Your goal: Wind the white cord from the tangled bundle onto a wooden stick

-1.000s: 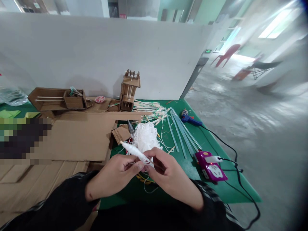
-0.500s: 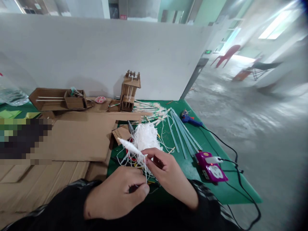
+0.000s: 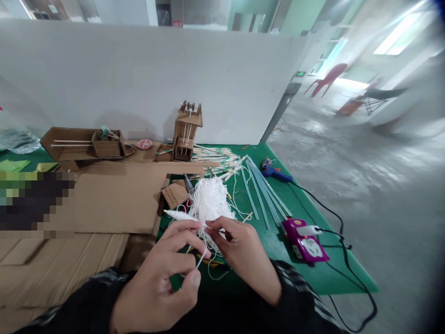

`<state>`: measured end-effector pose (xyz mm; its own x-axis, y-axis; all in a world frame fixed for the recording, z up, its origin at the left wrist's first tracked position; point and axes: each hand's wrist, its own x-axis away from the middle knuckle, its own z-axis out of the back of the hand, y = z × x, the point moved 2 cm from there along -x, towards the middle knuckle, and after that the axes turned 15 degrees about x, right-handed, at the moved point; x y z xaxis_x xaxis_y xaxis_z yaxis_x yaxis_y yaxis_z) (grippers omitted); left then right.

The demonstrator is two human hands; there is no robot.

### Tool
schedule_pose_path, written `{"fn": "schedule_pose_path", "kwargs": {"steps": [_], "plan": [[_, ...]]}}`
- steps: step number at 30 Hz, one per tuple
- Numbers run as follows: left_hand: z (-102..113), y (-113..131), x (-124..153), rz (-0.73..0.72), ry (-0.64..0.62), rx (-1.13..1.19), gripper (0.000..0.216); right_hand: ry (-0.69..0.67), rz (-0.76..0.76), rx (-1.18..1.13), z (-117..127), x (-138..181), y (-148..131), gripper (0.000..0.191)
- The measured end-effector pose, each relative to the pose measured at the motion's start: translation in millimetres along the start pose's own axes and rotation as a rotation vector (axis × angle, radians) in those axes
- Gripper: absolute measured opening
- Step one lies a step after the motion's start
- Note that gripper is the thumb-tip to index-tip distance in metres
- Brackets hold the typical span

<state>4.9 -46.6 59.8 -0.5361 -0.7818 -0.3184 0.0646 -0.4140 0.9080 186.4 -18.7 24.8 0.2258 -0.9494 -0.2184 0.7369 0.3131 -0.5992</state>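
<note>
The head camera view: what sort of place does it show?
Likely an indoor craft workspace: a heap of white string, a blue glue gun and an upright cardboard structure share a green table.

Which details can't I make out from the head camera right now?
All in the head view:
- Wound thread: right end hidden at the right hand.
- String strand: its lower run disappears behind the left hand.
- Plastic bag: cut off by the left edge.
- Round label: print too small.
- Red chair: blurred.
</note>
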Motion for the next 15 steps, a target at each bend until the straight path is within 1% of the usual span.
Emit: {"fn": "schedule_pose_path", "kwargs": {"steps": [2, 4, 6, 10, 12, 13, 14, 15], "plan": [[-2.4, 1.3, 1.5, -0.019, 0.001, 0.027, 0.020, 0.013, 0.010, 0.020, -0.1, -0.3, -1.0, 0.009], [-4.0, 1.6, 2.6, -0.010, -0.011, 0.115, 0.019, -0.009, 0.026, 0.003, 1.9, -0.2, -3.5, 0.008], [-4.3, 1.1, 3.9, 0.013, -0.020, 0.155, 0.020, -0.072, 0.065, -0.055, 6.2, 0.2, -7.1, 0.009], [-4.2, -3.2, 8.5, 0.065, -0.060, 0.100, 0.026, -0.181, 0.172, -0.166, 16.2, 1.7, -12.3, 0.017], [-5.2, -8.3, 10.2, 0.122, -0.069, 0.105, 0.032, -0.247, 0.142, -0.205, 17.0, 2.6, -11.9, 0.014], [-5.4, -11.5, 10.4, 0.168, -0.047, 0.121, 0.035, -0.294, 0.090, -0.236, 16.0, 3.0, -11.0, 0.008], [-5.4, -15.1, 10.0, 0.226, -0.005, 0.140, 0.036, -0.341, 0.024, -0.278, 14.6, 3.5, -10.1, 0.002], [-5.0, -18.6, 8.9, 0.288, 0.054, 0.164, 0.037, -0.382, -0.045, -0.327, 13.2, 4.0, -9.4, 0.007]]}}
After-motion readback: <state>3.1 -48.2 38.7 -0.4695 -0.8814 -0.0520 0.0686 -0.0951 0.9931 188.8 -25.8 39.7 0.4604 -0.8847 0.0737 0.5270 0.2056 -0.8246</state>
